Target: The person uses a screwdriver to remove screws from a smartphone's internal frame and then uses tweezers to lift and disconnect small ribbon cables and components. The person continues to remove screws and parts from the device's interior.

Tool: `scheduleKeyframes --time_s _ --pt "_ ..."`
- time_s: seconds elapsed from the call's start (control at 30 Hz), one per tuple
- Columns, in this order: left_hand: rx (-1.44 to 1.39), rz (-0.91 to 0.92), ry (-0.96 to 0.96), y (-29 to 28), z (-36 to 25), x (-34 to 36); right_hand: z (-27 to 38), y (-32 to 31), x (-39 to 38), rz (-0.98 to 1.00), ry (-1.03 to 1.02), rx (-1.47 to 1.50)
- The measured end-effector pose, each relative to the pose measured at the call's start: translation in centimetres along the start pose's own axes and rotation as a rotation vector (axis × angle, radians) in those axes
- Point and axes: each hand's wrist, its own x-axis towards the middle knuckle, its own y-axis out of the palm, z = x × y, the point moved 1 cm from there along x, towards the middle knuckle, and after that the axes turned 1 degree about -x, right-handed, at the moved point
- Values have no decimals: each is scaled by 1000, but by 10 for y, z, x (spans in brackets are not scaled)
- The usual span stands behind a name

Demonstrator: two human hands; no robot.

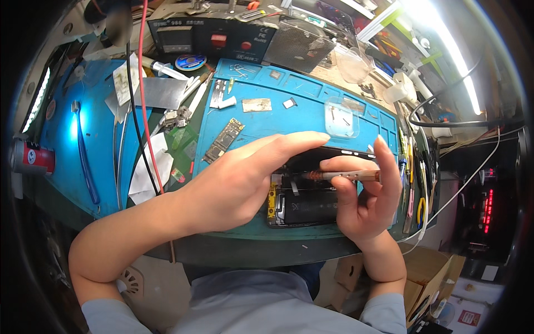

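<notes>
You have bare mat (278, 121) beyond the phone (308, 209); a box (349, 132) there and tools (410, 167) right of the phone obstruct you.

A red can (49, 160) is far left of the fingers (300, 143), with a blue brush (86, 161) a bit closer. A round blue tin (190, 62) lies beyond them, to the left. Yellow-handled pliers (419, 211) and a brown box (425, 286) are to their right. A long white light (453, 53) shines far past them.

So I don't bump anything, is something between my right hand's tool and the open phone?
Nothing visible stands between the tool in your right hand and the open phone; your left hand is close by, on the tool's left.
</notes>
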Motion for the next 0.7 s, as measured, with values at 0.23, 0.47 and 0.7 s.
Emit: scheduleKeyframes --time_s 0.23,0.47,0.7 --pt "-77 -31 -29 2 1 -1 -1 5 -2 -17 63 -3" --pt "-58 -51 3 4 4 -2 0 9 -3 -45 119 10" --pt "-55 -76 33 3 5 -2 0 9 -3 -42 124 16"
